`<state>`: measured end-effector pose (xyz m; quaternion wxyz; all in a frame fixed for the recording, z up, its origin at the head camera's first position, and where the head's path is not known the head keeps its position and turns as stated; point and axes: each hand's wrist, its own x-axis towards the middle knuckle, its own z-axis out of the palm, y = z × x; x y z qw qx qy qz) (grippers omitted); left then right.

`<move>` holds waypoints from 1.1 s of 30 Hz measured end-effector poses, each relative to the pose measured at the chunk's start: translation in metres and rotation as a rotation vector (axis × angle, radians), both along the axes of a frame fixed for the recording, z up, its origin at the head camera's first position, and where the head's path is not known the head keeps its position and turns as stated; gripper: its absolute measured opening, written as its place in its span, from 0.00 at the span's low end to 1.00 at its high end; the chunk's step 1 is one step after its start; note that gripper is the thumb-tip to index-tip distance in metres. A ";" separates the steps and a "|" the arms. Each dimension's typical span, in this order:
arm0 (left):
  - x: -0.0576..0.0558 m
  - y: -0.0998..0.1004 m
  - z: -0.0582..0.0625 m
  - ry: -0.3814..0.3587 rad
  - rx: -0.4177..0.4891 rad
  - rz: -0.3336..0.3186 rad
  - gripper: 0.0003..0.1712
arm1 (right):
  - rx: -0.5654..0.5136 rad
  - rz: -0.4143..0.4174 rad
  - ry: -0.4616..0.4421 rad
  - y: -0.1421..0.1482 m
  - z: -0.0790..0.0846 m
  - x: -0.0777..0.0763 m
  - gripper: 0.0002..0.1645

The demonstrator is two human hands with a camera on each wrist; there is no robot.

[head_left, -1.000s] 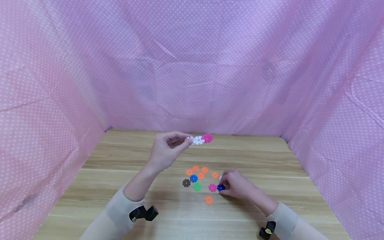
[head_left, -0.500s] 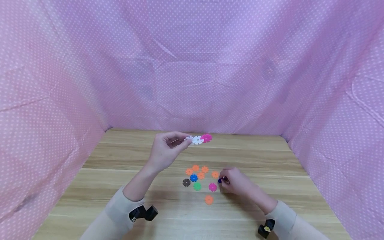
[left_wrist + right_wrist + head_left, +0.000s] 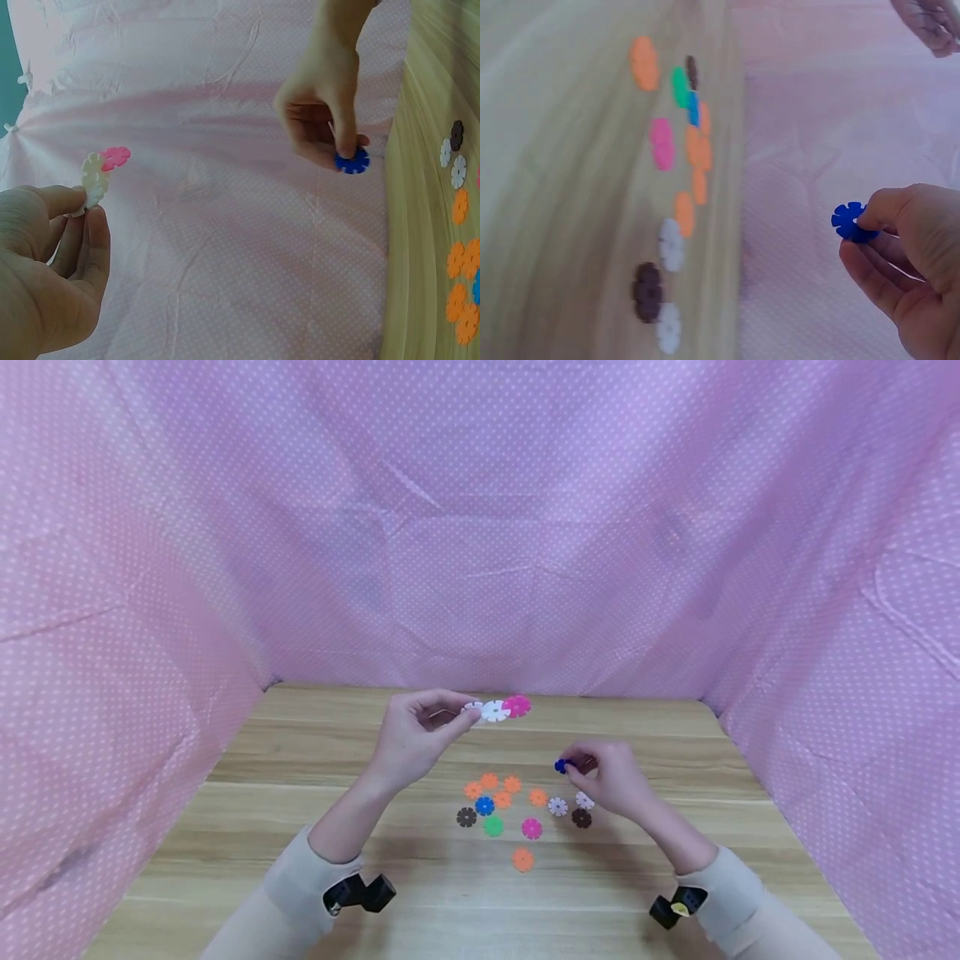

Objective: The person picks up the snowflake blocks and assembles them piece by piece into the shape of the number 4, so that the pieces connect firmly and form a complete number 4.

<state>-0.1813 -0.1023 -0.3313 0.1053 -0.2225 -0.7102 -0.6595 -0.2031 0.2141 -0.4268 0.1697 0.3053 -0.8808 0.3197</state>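
Note:
My left hand (image 3: pixel 412 739) pinches one end of a short chain of notched plastic discs above the table. Two white discs (image 3: pixel 495 711) and a pink disc (image 3: pixel 517 707) make up the chain, the pink one at the free end. In the right wrist view a dark blue notched disc (image 3: pixel 847 222) is pinched between the thumb and fingers of my right hand (image 3: pixel 919 262). That hand is raised over the table, to the right of the chain and lower in the head view. The held blue disc and the chain are apart.
Loose discs lie on the wooden table (image 3: pixel 300 793): several orange discs (image 3: pixel 512 785), a blue disc (image 3: pixel 484 806), a green disc (image 3: pixel 492 827), a pink disc (image 3: pixel 532 828), two brown ones and two white discs (image 3: pixel 557 807). Pink dotted cloth (image 3: pixel 480 568) surrounds the table's back and sides.
My right hand has picked the dark blue disc off the table and lifted it up and away, uncovering white and brown discs. The left hand and its chain have stayed nearly still.

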 end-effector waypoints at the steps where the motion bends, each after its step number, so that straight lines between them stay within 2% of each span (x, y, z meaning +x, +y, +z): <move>1: 0.000 0.000 0.000 0.003 -0.002 -0.001 0.06 | -0.016 -0.004 0.001 0.001 0.003 -0.001 0.08; 11: 0.000 0.000 -0.001 0.007 -0.007 0.001 0.06 | -0.217 -0.019 -0.060 0.006 0.038 -0.005 0.11; 20: 0.001 0.001 -0.002 0.002 -0.011 0.009 0.06 | -0.362 -0.002 -0.007 0.003 0.065 -0.001 0.11; 33: 0.000 0.003 -0.002 -0.004 0.000 -0.004 0.05 | -0.540 0.128 -0.068 -0.010 0.091 0.006 0.11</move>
